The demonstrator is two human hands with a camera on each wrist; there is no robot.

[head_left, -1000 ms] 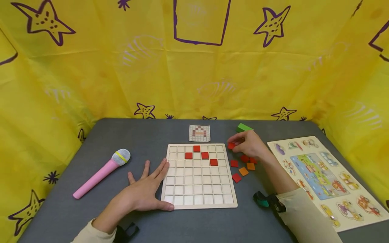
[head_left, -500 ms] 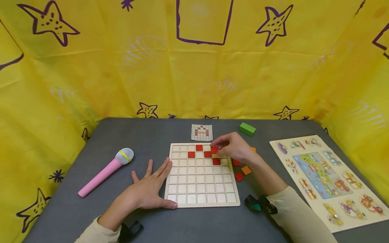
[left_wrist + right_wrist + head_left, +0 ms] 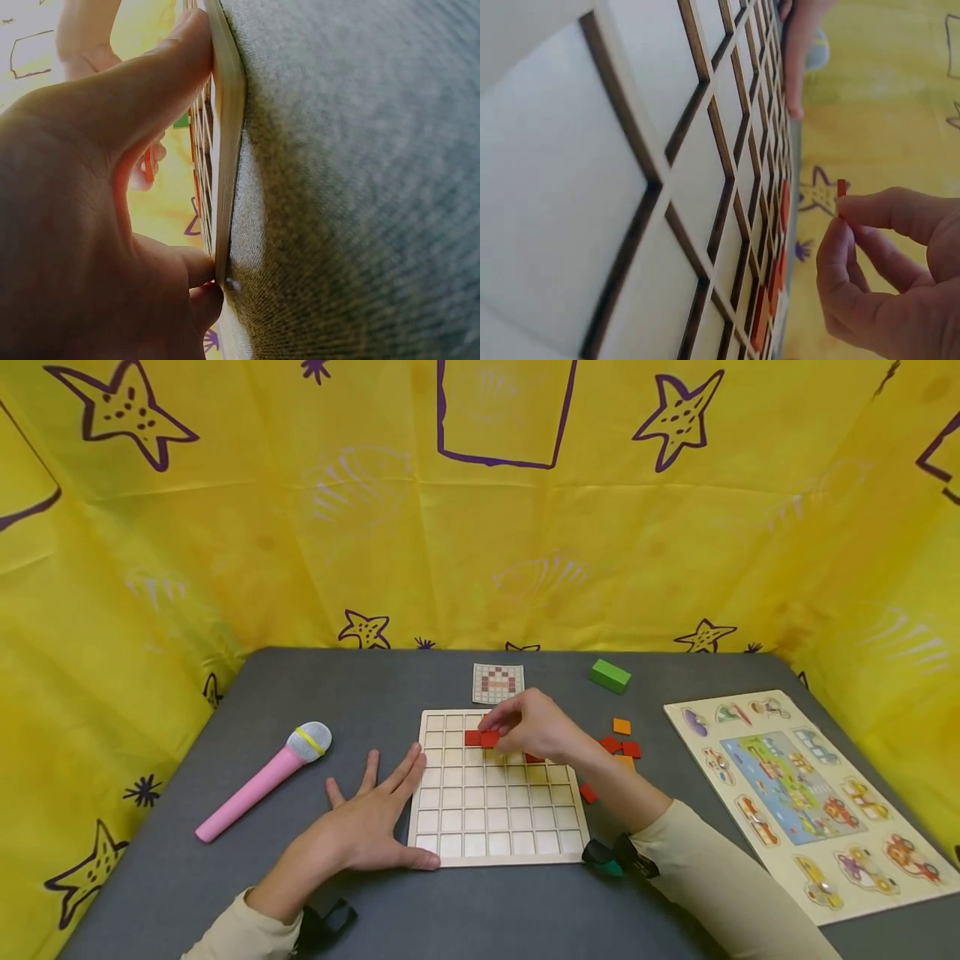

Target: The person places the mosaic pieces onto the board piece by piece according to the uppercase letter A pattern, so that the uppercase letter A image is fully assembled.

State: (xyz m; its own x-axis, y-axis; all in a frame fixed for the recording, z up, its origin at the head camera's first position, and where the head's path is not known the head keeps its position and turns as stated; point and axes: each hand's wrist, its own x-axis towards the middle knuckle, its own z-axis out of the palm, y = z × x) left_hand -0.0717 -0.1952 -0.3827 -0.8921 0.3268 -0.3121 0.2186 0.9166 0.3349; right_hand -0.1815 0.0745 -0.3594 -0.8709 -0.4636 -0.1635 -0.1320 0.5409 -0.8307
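The left hand (image 3: 367, 835), fingers extended, is rested against the left edge of a pale wooden board (image 3: 498, 799) divided into square recesses. Above its far rows, a thin square red tile (image 3: 490, 740) is pinched by the right hand (image 3: 542, 727). A printed card (image 3: 498, 683) and a green block (image 3: 610, 677) are set beyond. The grey, fine-textured table (image 3: 480, 914) is backed by yellow, starfish-patterned cloth (image 3: 465, 560).

Perhaps a playroom: toy microphone (image 3: 262, 787), puzzle (image 3: 795, 789)

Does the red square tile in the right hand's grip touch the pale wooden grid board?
No: in the right wrist view, yellow patterned cloth shows between the red square tile and the pale wooden grid board.
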